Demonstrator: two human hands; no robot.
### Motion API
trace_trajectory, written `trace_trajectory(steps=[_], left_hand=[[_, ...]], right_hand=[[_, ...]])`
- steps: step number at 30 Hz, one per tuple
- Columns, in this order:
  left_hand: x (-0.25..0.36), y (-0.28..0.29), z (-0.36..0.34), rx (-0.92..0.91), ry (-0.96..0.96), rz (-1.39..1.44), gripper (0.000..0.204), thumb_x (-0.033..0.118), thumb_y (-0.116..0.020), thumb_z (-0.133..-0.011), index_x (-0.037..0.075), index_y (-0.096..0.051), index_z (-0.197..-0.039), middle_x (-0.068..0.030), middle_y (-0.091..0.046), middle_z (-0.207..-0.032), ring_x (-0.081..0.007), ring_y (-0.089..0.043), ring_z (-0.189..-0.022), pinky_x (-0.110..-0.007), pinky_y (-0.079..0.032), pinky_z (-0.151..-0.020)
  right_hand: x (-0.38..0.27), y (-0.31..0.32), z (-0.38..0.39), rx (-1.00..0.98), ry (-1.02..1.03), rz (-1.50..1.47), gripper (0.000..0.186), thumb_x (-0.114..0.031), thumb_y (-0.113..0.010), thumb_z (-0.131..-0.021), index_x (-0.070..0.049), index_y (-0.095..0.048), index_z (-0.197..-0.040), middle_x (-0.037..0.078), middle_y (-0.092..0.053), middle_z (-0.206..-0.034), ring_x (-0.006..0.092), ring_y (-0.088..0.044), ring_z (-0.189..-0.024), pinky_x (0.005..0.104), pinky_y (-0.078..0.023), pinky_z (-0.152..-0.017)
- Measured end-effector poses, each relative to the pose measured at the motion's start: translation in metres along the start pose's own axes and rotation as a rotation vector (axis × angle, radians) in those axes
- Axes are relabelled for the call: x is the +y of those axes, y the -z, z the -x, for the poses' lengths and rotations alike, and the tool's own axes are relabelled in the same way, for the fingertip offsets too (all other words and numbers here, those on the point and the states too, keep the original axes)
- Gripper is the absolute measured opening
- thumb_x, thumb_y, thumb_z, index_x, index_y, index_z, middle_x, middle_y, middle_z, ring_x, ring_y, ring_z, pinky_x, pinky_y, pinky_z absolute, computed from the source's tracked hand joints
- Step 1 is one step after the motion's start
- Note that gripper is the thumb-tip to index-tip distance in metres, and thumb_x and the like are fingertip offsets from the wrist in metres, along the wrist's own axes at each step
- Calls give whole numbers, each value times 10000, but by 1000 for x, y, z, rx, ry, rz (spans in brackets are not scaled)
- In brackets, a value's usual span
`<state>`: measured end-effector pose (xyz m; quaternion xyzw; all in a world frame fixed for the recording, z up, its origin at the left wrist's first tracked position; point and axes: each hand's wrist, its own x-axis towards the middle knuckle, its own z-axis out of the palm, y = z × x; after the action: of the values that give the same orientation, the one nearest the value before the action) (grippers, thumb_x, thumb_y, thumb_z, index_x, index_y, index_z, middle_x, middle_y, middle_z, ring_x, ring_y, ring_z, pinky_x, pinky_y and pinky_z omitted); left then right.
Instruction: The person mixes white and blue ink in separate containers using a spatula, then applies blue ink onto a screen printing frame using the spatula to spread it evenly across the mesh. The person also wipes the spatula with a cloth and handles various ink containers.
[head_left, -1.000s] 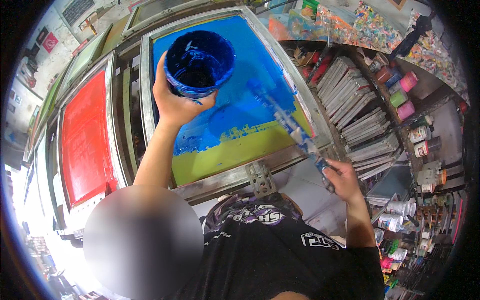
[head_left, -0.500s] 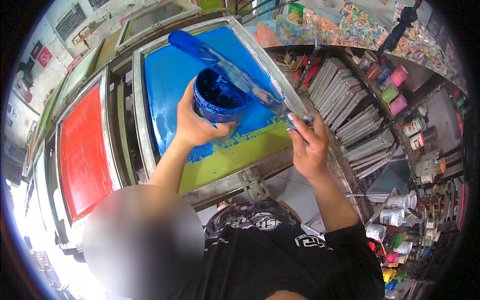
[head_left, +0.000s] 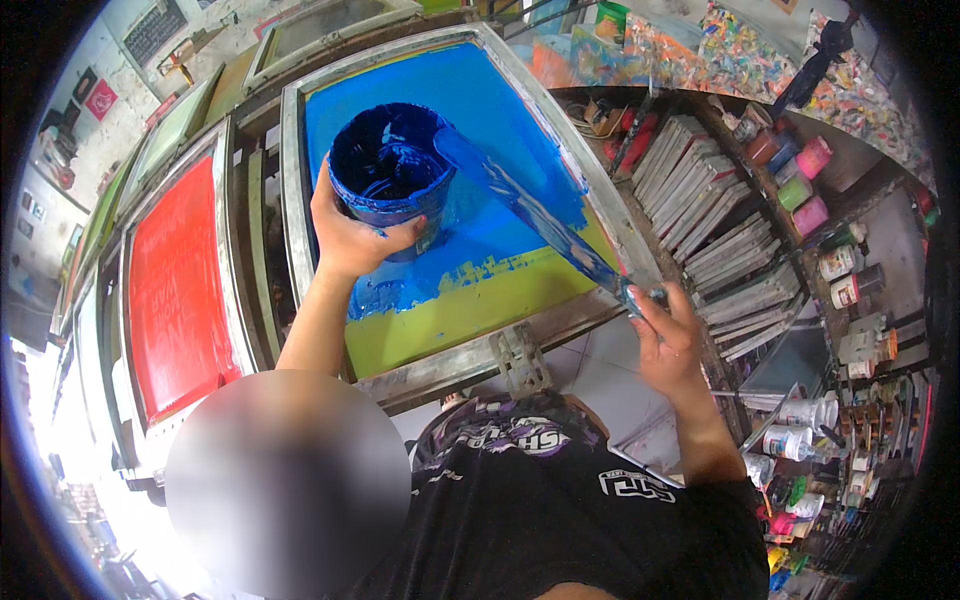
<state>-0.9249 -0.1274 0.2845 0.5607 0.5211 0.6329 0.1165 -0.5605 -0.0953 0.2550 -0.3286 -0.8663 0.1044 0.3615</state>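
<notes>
My left hand (head_left: pixel 350 232) is wrapped round a round tub (head_left: pixel 408 204) of dark blue ink, which tilts so that its open mouth and smeared inside show. In my right hand (head_left: pixel 670 335) is the handle of a long, flat ink spatula (head_left: pixel 535 220), coated in blue. The spatula's far end meets the tub's right rim. Both are held above a screen-printing frame (head_left: pixel 295 185). Wet blue ink (head_left: pixel 490 95) covers most of its mesh, leaving an olive-green band (head_left: pixel 470 325) along the near side.
A red-inked screen (head_left: pixel 180 290) stands to the left. On the right, stacked frames (head_left: pixel 680 175) fill a shelf beside coloured jars (head_left: pixel 812 157) and white tubs (head_left: pixel 790 440). A metal hinge clamp (head_left: pixel 520 362) sits at the near frame edge. A blurred disc hides the lower left.
The tub has moved left and tilted more toward me. My right hand has drawn the spatula right and down, so its tip went from beyond the tub to the tub's right rim.
</notes>
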Motion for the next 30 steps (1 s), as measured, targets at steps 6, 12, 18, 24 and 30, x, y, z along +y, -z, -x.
trace_trajectory(steps=[6, 12, 18, 24, 30], left_hand=[[1, 3, -1, -12, -8, -41, 818, 128, -828, -478, -6, -443, -1188, -90, -582, -1087, -180, -569, -1002, -318, -448, -902], [6, -2, -5, 11, -163, -89, 880, 162, -827, -457, -5, -440, -1229, -131, -575, -1118, -228, -573, -1020, -346, -451, -908], [6, 17, -18, -52, -583, -747, 888, 188, -799, -437, 9, -457, -1237, -162, -573, -1145, -318, -559, -1053, -401, -437, -921], [9, 16, -21, -198, -612, -702, 890, 202, -762, -384, 60, -486, -1219, -136, -544, -1172, -339, -510, -1089, -430, -379, -931], [16, 9, -23, -267, -658, -676, 874, 197, -749, -382, 63, -487, -1205, -128, -550, -1150, -325, -521, -1065, -427, -384, -903]], right_hand=[[1, 17, 13, -31, -40, 19, 436, -14, -647, -724, -147, -630, -1139, 188, -537, -967, 378, -561, -807, 396, -456, -670], [19, 30, 24, -77, -47, 107, 412, -26, -618, -758, -85, -603, -1166, 190, -573, -995, 350, -589, -830, 390, -474, -715], [10, 72, -9, -127, -155, -89, 362, -31, -581, -814, -11, -573, -1175, 206, -624, -928, 289, -618, -781, 354, -489, -722], [3, 103, -52, -151, 233, 352, 471, 71, -567, -728, -106, -610, -1163, 111, -520, -713, 305, -522, -600, 391, -413, -533], [-13, 124, -86, -191, 425, 605, 526, 51, -558, -694, -129, -599, -1187, 95, -513, -755, 301, -522, -620, 392, -405, -524]])
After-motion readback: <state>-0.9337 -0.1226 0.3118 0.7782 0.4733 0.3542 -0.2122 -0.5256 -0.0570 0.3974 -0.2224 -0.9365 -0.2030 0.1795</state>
